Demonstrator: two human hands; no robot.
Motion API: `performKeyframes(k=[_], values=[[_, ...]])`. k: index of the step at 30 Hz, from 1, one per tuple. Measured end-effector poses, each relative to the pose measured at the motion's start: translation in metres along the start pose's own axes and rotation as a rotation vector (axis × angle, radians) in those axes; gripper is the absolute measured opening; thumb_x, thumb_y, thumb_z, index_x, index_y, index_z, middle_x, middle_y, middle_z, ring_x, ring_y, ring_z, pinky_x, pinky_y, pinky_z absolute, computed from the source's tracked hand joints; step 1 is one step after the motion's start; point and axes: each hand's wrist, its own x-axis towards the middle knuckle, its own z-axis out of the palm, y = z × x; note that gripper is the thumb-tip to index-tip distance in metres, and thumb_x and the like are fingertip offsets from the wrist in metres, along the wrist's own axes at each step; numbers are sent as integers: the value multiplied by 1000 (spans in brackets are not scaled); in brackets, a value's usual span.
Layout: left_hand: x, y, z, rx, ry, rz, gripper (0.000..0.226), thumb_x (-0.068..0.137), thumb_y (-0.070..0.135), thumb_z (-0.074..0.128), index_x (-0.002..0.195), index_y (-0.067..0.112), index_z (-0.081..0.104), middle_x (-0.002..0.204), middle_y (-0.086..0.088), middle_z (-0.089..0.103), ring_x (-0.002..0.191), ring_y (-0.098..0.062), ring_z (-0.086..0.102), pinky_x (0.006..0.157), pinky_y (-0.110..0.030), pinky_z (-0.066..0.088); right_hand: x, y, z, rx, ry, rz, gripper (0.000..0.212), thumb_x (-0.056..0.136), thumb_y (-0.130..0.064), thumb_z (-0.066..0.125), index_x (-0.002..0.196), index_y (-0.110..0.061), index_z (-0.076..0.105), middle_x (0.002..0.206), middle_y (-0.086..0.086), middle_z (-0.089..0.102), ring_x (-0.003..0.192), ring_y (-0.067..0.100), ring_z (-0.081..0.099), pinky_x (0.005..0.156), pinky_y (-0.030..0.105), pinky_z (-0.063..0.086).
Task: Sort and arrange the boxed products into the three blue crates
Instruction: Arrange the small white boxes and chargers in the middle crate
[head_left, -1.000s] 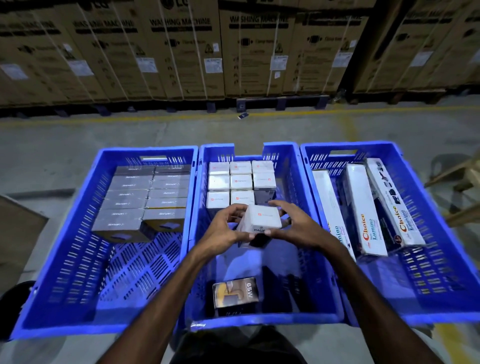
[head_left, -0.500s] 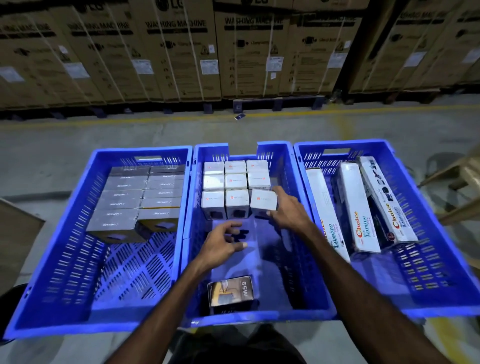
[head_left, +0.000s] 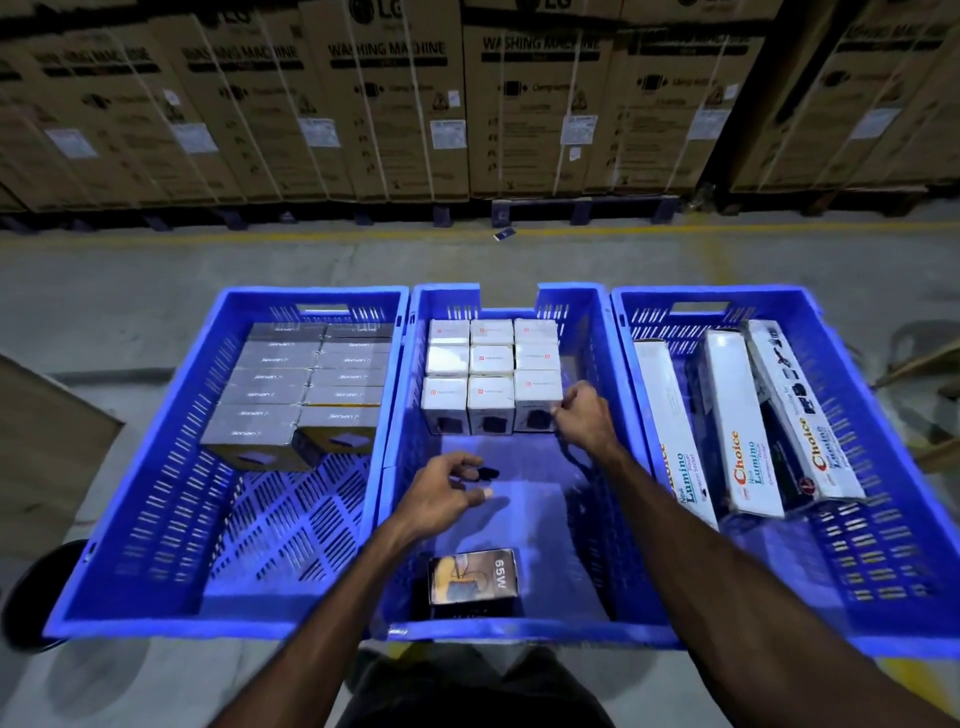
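Note:
Three blue crates stand side by side on the floor. The left crate (head_left: 280, 525) holds two rows of grey boxes (head_left: 291, 384) at its far end. In the middle crate (head_left: 540, 525), small white boxes (head_left: 491, 361) form a block against the far wall. My right hand (head_left: 587, 421) grips the right front edge of the front-right white box (head_left: 537, 392). Over the crate floor hovers my left hand (head_left: 441, 493), fingers loosely curled and holding nothing. A dark "65W" box (head_left: 472, 577) lies near the front wall. The right crate (head_left: 883, 571) holds three long white "Choice" boxes (head_left: 737, 415).
Tall washing machine cartons (head_left: 389, 104) on pallets line the back beyond a yellow floor line. A cardboard sheet (head_left: 47, 431) stands at the left and a dark round object (head_left: 31, 597) below it. A wooden frame (head_left: 930, 374) is at the right.
Both hands held a white box above the middle crate. It now stands at the front right of the white block, with my right hand still on it. My left hand has let go and drawn back.

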Motion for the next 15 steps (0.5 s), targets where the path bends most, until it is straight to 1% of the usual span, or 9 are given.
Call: performKeyframes(k=[2, 3, 5, 6, 8, 10, 12, 14, 15], values=[[-1, -1, 2, 20, -28, -1, 61, 81, 32, 87, 135, 17, 63, 120, 2, 66, 101, -17, 70, 87, -40, 62, 0, 6, 6, 51, -3, 13, 12, 95, -13, 70, 96, -7, 59, 102, 16, 70, 95, 33, 68, 70, 30, 46], [-1, -1, 3, 33, -49, -2, 61, 81, 32, 88, 135, 17, 63, 121, 2, 65, 100, -16, 70, 86, -37, 61, -1, 8, 8, 60, -5, 17, 11, 97, -13, 68, 99, -5, 61, 100, 13, 68, 94, 30, 66, 72, 29, 44], [-3, 0, 5, 79, -105, 0, 59, 80, 30, 89, 132, 18, 64, 121, 0, 64, 96, -15, 68, 81, -30, 58, -2, 11, 11, 80, -6, 16, 16, 101, -16, 65, 100, 0, 65, 97, 11, 65, 92, 27, 62, 77, 29, 42], [-4, 0, 6, 106, -142, 6, 55, 80, 30, 90, 127, 21, 65, 120, 0, 63, 93, -14, 66, 78, -26, 56, -1, 13, 12, 84, -14, 15, 19, 102, -18, 64, 97, 0, 66, 94, 11, 66, 91, 28, 63, 77, 30, 43], [-7, 2, 6, 156, -209, 12, 47, 81, 24, 90, 119, 29, 63, 120, -1, 60, 90, -9, 64, 67, -14, 52, 3, 18, 15, 81, -39, 25, 28, 103, -23, 62, 83, -4, 66, 82, 13, 68, 84, 30, 68, 74, 37, 53], [-9, 1, 7, 194, -257, 3, 47, 83, 16, 87, 117, 33, 60, 123, -1, 58, 89, -7, 63, 61, -10, 51, 8, 23, 16, 82, -74, 51, 33, 102, -27, 62, 76, -6, 64, 74, 12, 68, 77, 32, 70, 75, 49, 61], [-10, -2, 7, 262, -278, 5, 54, 81, 16, 89, 122, 35, 59, 129, -2, 59, 96, -6, 62, 67, -12, 51, 16, 31, 19, 85, -103, 68, 33, 100, -26, 65, 76, -3, 67, 72, 14, 69, 69, 30, 68, 73, 53, 61], [-14, -2, 7, 355, -319, 27, 73, 75, 22, 94, 137, 35, 57, 138, -4, 58, 109, -15, 61, 85, -24, 53, 21, 38, 19, 86, -137, 80, 26, 93, -22, 69, 76, -3, 67, 76, 22, 72, 62, 29, 65, 68, 55, 60], [-14, -4, 8, 413, -356, 32, 86, 72, 25, 95, 146, 35, 52, 143, -4, 56, 118, -19, 60, 93, -29, 53, 20, 39, 18, 92, -164, 86, 23, 92, -19, 69, 73, -6, 64, 76, 23, 70, 61, 28, 64, 66, 54, 59]])
